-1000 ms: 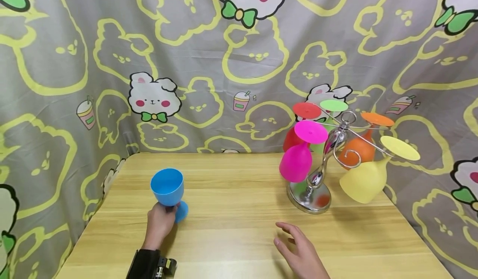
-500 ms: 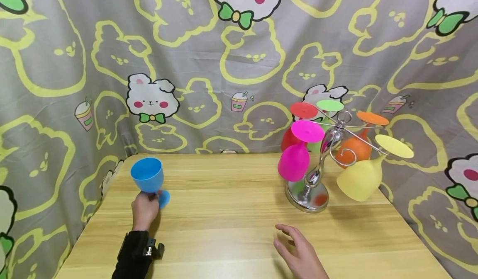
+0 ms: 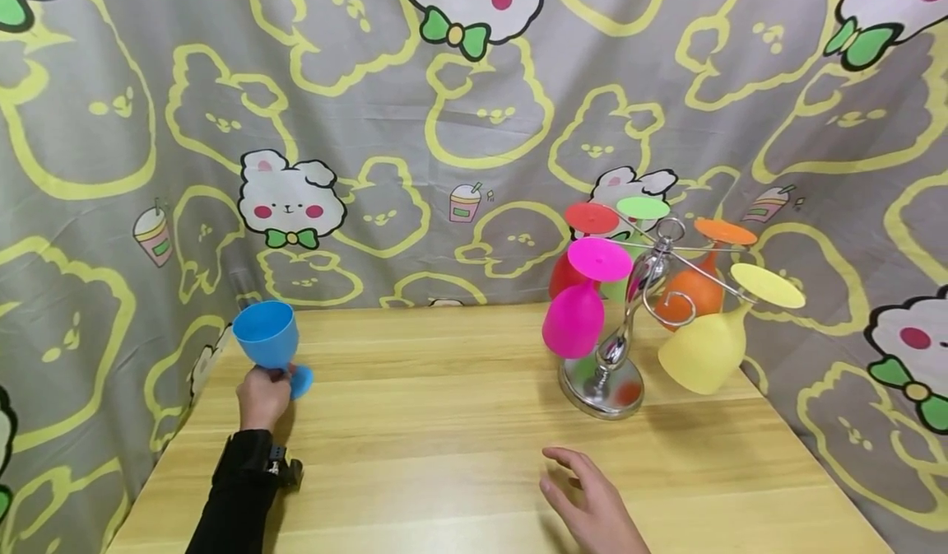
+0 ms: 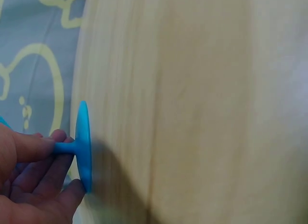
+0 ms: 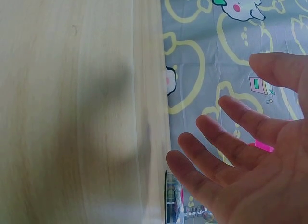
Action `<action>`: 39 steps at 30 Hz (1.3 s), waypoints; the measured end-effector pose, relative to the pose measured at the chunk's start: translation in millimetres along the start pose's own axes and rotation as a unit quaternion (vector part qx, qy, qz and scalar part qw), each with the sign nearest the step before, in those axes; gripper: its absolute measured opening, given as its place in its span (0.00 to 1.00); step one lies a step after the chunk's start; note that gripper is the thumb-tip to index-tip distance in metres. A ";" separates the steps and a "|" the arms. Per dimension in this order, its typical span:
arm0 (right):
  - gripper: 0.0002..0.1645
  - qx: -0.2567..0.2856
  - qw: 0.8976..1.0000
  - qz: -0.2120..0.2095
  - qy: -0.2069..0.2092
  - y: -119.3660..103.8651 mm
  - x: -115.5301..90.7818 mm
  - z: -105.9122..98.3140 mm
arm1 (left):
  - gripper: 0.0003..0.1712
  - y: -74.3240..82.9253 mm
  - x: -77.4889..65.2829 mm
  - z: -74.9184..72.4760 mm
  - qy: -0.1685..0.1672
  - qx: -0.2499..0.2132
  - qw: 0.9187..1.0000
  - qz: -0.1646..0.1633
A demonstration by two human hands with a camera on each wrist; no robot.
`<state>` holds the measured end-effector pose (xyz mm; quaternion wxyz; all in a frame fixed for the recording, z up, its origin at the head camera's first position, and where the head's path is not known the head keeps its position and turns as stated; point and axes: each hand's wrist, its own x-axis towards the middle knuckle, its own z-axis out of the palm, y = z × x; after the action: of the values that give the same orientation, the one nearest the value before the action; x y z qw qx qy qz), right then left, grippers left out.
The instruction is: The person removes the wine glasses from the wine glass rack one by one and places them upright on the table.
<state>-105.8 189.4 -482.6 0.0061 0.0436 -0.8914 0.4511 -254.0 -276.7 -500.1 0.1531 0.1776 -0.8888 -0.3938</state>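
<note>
A blue plastic goblet (image 3: 267,333) is at the left side of the table, bowl upward and slightly tilted. My left hand (image 3: 262,398) grips it by the stem, just under the bowl. In the left wrist view the thumb and fingers pinch the thin stem, and the round foot (image 4: 83,147) is close over the wood, with a shadow beside it. My right hand (image 3: 592,500) hovers over the front right of the table with relaxed, spread fingers and holds nothing. Nearest to it stands a chrome goblet rack (image 3: 601,389).
From the rack hang several upside-down goblets: magenta (image 3: 573,319), yellow (image 3: 704,352), orange (image 3: 692,290), red (image 3: 566,270) and green (image 3: 643,208). A patterned grey curtain (image 3: 385,118) closes off the back and sides of the wooden table (image 3: 437,398).
My left hand has carried the blue goblet to the left and farther back across the table. My right hand has stayed nearly still. The head view has shifted slightly.
</note>
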 end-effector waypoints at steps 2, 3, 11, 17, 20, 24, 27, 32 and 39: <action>0.25 0.000 1.000 0.000 -0.005 0.6 -0.3 0.4 | 0.12 -2.5 2.6 -1.1 0.001 -0.001 1.000 -0.002; 0.25 -0.001 1.000 -0.001 -0.007 0.9 -0.4 0.5 | 0.12 -3.4 3.6 -1.5 0.002 -0.001 1.000 -0.004; 0.26 -0.004 1.000 -0.008 -0.004 1.4 -0.1 0.6 | 0.14 -6.7 5.5 -2.8 0.014 -0.003 1.000 -0.010; 0.26 -0.013 1.000 -0.018 0.003 -1.0 1.0 -0.8 | 0.23 -8.2 7.2 -10.1 -0.031 -0.058 0.996 -0.056; 0.25 -0.012 1.000 -0.018 0.008 -3.2 1.6 -2.6 | 0.32 -8.4 7.2 -17.3 -0.081 -0.136 0.984 -0.076; 0.25 -0.014 1.000 -0.021 0.015 -6.1 2.4 -4.9 | 0.43 -4.1 -0.8 -28.7 -0.115 -0.222 0.964 -0.090; 0.24 -0.017 0.999 -0.023 0.017 -7.5 2.8 -5.9 | 0.45 2.8 -13.0 -35.8 -0.109 -0.226 0.963 -0.101; 0.26 -0.020 0.999 -0.024 0.021 -8.0 3.3 -5.8 | 0.48 16.8 -38.7 -39.1 -0.113 -0.222 0.962 -0.111; 0.26 -0.048 0.997 -0.051 0.041 -6.1 3.5 -2.8 | 0.52 40.9 -77.0 -29.3 -0.145 -0.159 0.973 -0.088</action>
<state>-108.8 187.8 -475.9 0.0678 0.0699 -0.9076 0.4084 -181.3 -236.4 -460.6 0.0136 0.1697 -0.8086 -0.5632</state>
